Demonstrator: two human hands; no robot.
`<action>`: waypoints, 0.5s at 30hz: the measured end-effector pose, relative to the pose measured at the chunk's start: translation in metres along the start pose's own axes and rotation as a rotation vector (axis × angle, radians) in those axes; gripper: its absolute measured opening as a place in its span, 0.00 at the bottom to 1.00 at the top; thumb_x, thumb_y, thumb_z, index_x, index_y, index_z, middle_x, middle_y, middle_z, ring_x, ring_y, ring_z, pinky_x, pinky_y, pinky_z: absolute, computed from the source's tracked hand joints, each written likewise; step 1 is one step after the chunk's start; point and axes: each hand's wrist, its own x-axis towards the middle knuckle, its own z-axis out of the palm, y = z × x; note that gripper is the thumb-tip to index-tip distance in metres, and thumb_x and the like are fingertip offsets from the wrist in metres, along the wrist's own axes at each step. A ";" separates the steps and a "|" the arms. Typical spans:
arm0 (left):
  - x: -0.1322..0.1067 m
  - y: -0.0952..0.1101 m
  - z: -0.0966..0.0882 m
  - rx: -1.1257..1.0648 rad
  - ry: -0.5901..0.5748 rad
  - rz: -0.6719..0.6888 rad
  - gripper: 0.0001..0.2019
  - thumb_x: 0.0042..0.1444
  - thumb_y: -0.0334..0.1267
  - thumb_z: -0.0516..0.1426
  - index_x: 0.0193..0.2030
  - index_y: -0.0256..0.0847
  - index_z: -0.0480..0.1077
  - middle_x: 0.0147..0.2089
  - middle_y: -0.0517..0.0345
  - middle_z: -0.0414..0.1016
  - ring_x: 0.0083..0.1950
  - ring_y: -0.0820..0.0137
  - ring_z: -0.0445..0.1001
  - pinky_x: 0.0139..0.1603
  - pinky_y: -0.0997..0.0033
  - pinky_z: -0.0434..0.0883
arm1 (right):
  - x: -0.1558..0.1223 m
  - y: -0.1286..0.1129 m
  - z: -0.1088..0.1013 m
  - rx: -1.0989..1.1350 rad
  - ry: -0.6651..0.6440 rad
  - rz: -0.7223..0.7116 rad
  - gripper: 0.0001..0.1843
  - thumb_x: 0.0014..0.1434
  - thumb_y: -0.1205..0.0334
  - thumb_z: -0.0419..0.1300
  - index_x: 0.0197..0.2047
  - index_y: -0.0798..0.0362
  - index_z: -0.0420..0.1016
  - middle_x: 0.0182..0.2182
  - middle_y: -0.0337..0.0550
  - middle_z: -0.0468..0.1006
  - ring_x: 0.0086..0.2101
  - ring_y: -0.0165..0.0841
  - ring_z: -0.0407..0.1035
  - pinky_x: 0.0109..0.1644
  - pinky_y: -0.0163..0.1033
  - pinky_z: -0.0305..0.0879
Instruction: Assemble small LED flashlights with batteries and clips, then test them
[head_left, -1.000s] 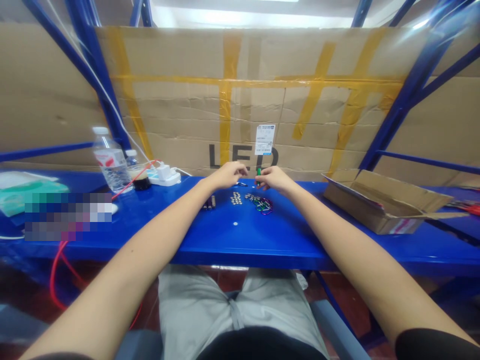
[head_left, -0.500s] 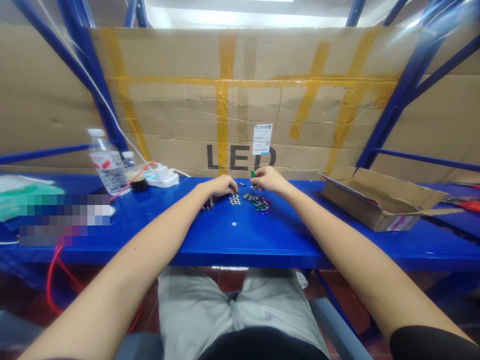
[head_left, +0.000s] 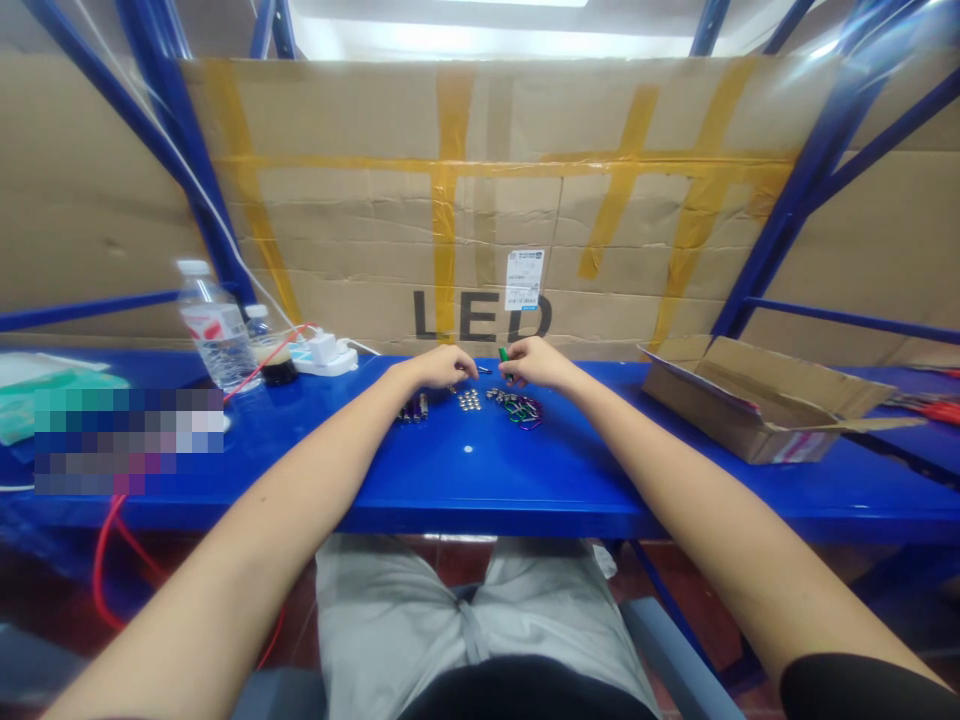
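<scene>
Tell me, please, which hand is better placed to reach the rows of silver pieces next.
Likely the left hand: it is nearer those silver pieces, grip unclear; the right hand holds a green cylinder.

Easiest way in is over the front of the counter (head_left: 480, 490), between the two forearms (head_left: 300, 470), pretty roomy up to the little metal bits (head_left: 469, 400) and clips (head_left: 523, 410). The gap between the hands (head_left: 448, 368) is tight. Straight back, cardboard (head_left: 360, 230) blocks you; bottles (head_left: 220, 335) crowd the left, a box (head_left: 750, 425) the right.
</scene>
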 end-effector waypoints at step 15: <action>-0.001 -0.006 -0.002 0.039 -0.040 -0.080 0.21 0.47 0.29 0.54 0.47 0.42 0.81 0.46 0.52 0.82 0.44 0.65 0.77 0.46 0.71 0.69 | 0.000 0.001 -0.001 -0.028 -0.013 -0.003 0.10 0.60 0.68 0.63 0.26 0.57 0.72 0.26 0.48 0.80 0.25 0.30 0.73 0.29 0.33 0.70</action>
